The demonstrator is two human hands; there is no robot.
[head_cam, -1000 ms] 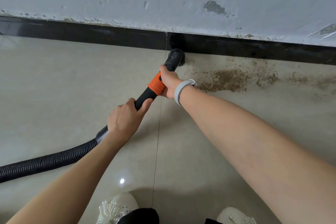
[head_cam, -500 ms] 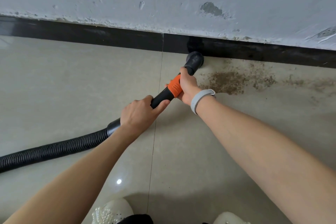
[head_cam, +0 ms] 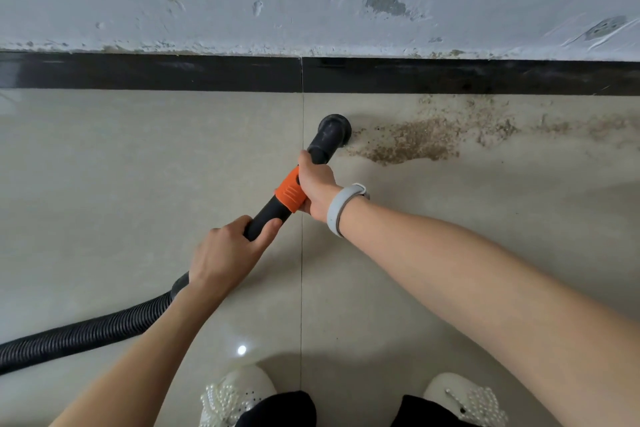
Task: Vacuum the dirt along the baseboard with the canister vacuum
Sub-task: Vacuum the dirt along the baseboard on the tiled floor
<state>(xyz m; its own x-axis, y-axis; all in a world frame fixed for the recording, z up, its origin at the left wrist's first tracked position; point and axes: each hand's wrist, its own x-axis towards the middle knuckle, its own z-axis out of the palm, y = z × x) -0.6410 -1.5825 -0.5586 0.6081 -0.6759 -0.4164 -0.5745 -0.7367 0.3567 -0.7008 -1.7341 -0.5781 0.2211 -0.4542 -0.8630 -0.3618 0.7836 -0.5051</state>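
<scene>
Right fingers: curled round the wand at its orange collar (head_cam: 290,193), thumb lying up along the black tube toward the nozzle; a firm hold.
Right hand (head_cam: 317,189): the far hand on the wand, a grey band (head_cam: 341,208) on its wrist.
Left fingers: wrapped round the black wand (head_cam: 266,217) nearer the body, thumb on top, gripping it.
Left hand (head_cam: 225,255): sits where the wand meets the hose (head_cam: 86,334), which trails off to the near left.
Nozzle (head_cam: 334,130): round and black, mouth down on the floor (head_cam: 138,184), just right of the tile joint and a little short of the baseboard (head_cam: 173,71); whether it touches the tile cannot be told.
Dirt (head_cam: 412,142): a brown patch starts right beside the nozzle on its right and thins out further right along the baseboard's foot, with faint smears at the far right.
Left of the nozzle: the floor by the baseboard looks free of dirt.
Step in hand: by the look of it, working the nozzle into the left edge of the patch; most of the dirt is not yet lifted.
Next move: likely a slide to the right through the thick part, mouth kept low, then passes closer against the baseboard for the specks there.
Canister: not in view.
Near edge: two white shoes (head_cam: 235,395).
</scene>
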